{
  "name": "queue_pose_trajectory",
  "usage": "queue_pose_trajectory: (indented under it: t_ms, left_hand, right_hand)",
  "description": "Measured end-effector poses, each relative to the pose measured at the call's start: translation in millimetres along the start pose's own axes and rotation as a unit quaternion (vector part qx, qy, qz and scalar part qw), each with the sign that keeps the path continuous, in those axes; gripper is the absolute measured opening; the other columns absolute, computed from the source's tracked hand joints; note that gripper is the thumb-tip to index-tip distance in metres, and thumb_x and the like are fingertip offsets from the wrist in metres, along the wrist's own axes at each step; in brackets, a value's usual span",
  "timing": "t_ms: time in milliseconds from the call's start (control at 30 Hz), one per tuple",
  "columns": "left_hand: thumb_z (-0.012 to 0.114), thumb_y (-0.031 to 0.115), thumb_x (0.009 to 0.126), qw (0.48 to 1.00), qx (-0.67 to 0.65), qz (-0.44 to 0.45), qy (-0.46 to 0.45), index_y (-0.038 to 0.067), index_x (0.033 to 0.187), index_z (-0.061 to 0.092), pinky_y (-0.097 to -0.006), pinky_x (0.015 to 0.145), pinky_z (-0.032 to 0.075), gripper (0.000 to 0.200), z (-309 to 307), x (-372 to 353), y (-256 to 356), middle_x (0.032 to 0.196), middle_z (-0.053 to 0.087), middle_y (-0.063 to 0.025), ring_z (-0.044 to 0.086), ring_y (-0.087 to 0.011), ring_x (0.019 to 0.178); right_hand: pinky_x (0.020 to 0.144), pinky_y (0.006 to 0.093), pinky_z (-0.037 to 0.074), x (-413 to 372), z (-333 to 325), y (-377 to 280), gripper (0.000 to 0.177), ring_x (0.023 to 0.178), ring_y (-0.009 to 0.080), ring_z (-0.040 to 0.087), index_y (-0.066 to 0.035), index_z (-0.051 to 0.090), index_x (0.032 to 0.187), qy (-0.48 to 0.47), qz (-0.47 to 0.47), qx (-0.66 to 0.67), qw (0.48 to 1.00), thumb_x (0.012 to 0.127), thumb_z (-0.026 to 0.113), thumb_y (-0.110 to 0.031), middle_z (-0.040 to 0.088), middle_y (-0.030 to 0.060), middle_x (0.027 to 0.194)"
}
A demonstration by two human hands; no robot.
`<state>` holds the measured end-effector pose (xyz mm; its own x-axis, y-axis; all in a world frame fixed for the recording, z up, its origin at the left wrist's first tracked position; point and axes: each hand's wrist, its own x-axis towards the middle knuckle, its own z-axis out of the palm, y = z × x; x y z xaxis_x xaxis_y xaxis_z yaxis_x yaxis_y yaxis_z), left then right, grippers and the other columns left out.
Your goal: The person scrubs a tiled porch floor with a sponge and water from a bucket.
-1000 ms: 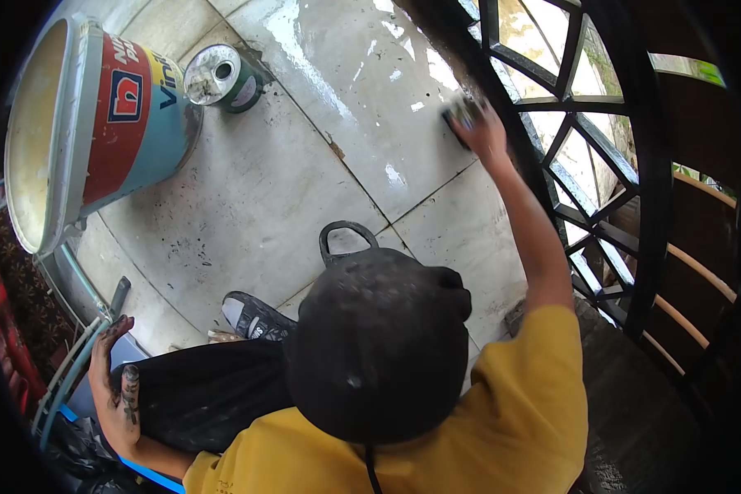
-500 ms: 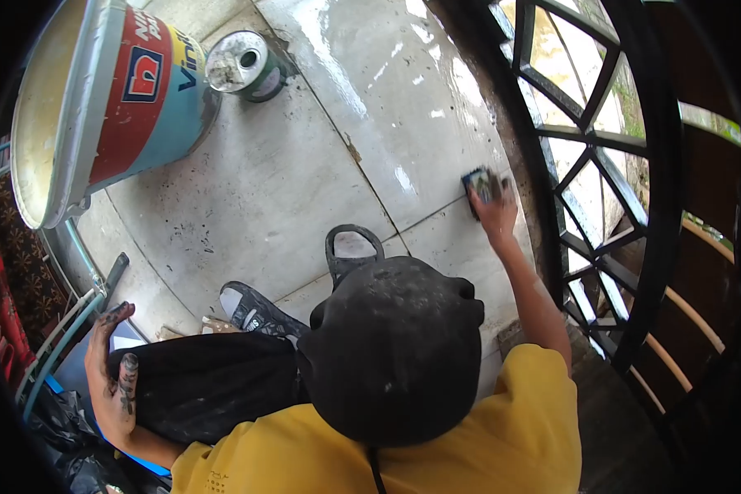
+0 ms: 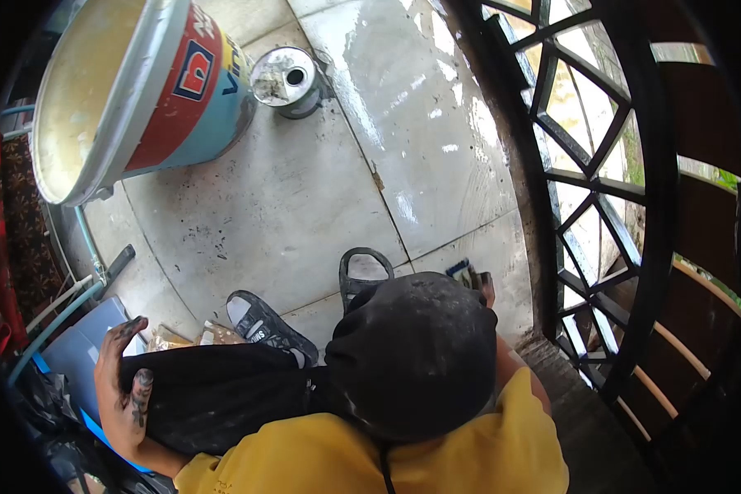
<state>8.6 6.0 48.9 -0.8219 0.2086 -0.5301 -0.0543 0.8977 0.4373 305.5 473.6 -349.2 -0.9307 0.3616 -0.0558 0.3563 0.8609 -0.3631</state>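
The right hand (image 3: 487,290) has slid back, holding a pad (image 3: 461,272) (cap (image 3: 416,354) half-hiding it), left hand (image 3: 123,391) spread, bucket (image 3: 173,107) beside 1 can (image 3: 285,78).

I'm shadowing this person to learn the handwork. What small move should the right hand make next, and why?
Probably slide the pad forward with the right hand, over the tile beside the black grille: that tile shows shiny patches and faint streaks, while the pad sits close in by the dark cap.
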Motion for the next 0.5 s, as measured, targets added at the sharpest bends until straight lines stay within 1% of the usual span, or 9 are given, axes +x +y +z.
queue_pose_trajectory:
  t_ms: [100,167,233,300,333,367,400,467,500]
  left_hand:
    - [0.053,0.049,0.09,1.0,0.011,-0.005,-0.008,-0.006,0.126,0.051,-0.0398,0.109,0.028,0.066,1,1,-12,0.126,0.056,-0.0201,0.049,-0.0301,0.123]
    - [0.053,0.047,0.091,0.999,0.014,0.015,-0.029,-0.006,0.13,0.048,-0.0394,0.109,0.027,0.066,2,8,-20,0.129,0.055,-0.0193,0.048,-0.0291,0.124]
    - [0.053,0.046,0.093,1.0,0.017,0.002,0.009,-0.006,0.132,0.046,-0.0391,0.109,0.027,0.065,4,13,-27,0.13,0.054,-0.0188,0.048,-0.0283,0.124]
    - [0.053,0.045,0.094,0.999,0.027,0.022,0.006,-0.007,0.131,0.046,-0.0384,0.109,0.028,0.064,3,15,-31,0.129,0.055,-0.0185,0.049,-0.0274,0.123]
    - [0.053,0.045,0.093,1.0,0.02,0.023,0.004,-0.007,0.131,0.047,-0.0383,0.109,0.028,0.064,2,16,-29,0.128,0.055,-0.0186,0.049,-0.0274,0.123]
    - [0.053,0.046,0.093,1.0,0.011,0.02,-0.002,-0.007,0.13,0.047,-0.0383,0.109,0.028,0.065,3,15,-22,0.128,0.056,-0.0187,0.049,-0.0274,0.123]
    - [0.053,0.046,0.093,1.0,0.01,0.022,-0.008,-0.007,0.13,0.047,-0.0383,0.109,0.028,0.065,1,13,-19,0.128,0.056,-0.0187,0.049,-0.0274,0.123]
    - [0.053,0.054,0.089,1.0,-0.003,0.01,0.014,-0.005,0.123,0.053,-0.0408,0.109,0.028,0.069,4,12,-16,0.124,0.058,-0.0192,0.05,-0.0301,0.122]
    - [0.053,0.054,0.089,1.0,-0.006,0.006,0.016,-0.005,0.123,0.053,-0.0408,0.109,0.028,0.069,8,10,-18,0.124,0.058,-0.0192,0.05,-0.0301,0.122]
  right_hand:
    - [0.07,0.0426,0.052,4,10,23,0.057,0.083,0.0343,0.063,0.0,0.061,0.114,0.049,0.12,0.123,0.984,0.072,0.079,-0.033,0.064,0.0197,0.091]
    - [0.073,0.0414,0.053,68,2,35,0.059,0.087,0.0338,0.066,0.005,0.06,0.111,0.095,0.176,-0.01,0.98,0.074,0.077,-0.038,0.067,0.0219,0.097]
    - [0.078,0.0396,0.053,136,-15,23,0.06,0.087,0.0345,0.066,0.004,0.061,0.111,0.233,0.263,-0.151,0.924,0.076,0.074,-0.042,0.067,0.0219,0.098]
    - [0.085,0.0396,0.051,121,-21,-2,0.065,0.094,0.0354,0.065,0.005,0.06,0.115,-0.011,0.26,0.09,0.961,0.076,0.072,-0.046,0.066,0.0225,0.105]
    - [0.085,0.0413,0.051,109,-26,-6,0.062,0.094,0.0374,0.064,-0.005,0.061,0.119,-0.132,0.062,0.041,0.989,0.075,0.072,-0.047,0.064,0.0231,0.106]
    - [0.084,0.043,0.051,99,-29,-9,0.061,0.095,0.0395,0.063,-0.014,0.061,0.123,-0.251,-0.14,-0.013,0.958,0.074,0.072,-0.048,0.062,0.0237,0.108]
    - [0.083,0.0431,0.051,96,-26,-10,0.06,0.094,0.0393,0.063,-0.017,0.061,0.124,-0.128,-0.033,-0.016,0.991,0.073,0.073,-0.047,0.062,0.0242,0.107]
    - [0.081,0.0421,0.052,126,-10,-1,0.06,0.095,0.0381,0.063,-0.02,0.061,0.125,0.095,0.169,-0.036,0.98,0.072,0.074,-0.045,0.061,0.0256,0.106]
    - [0.081,0.0421,0.052,123,-8,5,0.06,0.095,0.0381,0.063,-0.02,0.061,0.125,0.093,0.164,-0.036,0.981,0.072,0.074,-0.045,0.061,0.0256,0.106]
